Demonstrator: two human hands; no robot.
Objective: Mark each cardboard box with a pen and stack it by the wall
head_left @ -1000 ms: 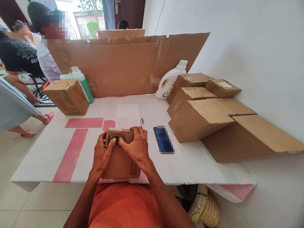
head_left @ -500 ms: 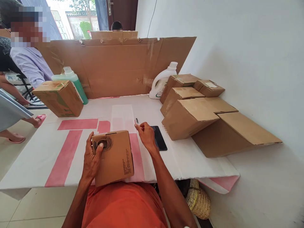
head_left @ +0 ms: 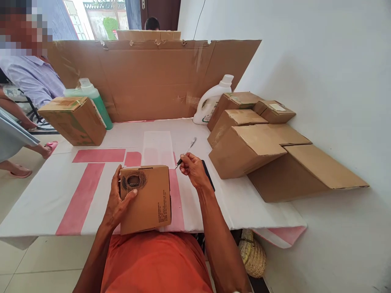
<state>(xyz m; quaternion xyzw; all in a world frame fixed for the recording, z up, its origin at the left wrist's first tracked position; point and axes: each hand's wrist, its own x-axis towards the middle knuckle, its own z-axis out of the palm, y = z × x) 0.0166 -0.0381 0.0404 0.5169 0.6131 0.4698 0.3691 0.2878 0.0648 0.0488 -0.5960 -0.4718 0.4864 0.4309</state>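
My left hand is closed on the left edge of a brown cardboard box, thumb on its face and fingers mostly hidden behind. The box leans tilted against the orange clothing at my waist. Near its upper left corner is a dark scribbled oval drawing, and small printed text runs along the right side. My right hand pinches a pen with a black grip and clear barrel. Its tip points down and left, just right of the box's upper right corner, apart from it.
A dark phone or tablet lies partly hidden behind my right wrist. Several cardboard boxes and a white jug stand right. Another box and a green bottle stand left. A cardboard panel closes the back; a person is beyond left.
My left thumb has slid down off the dark drawing, uncovering it. The pen has turned in my right hand, its tip now toward the box. The view has shifted slightly.
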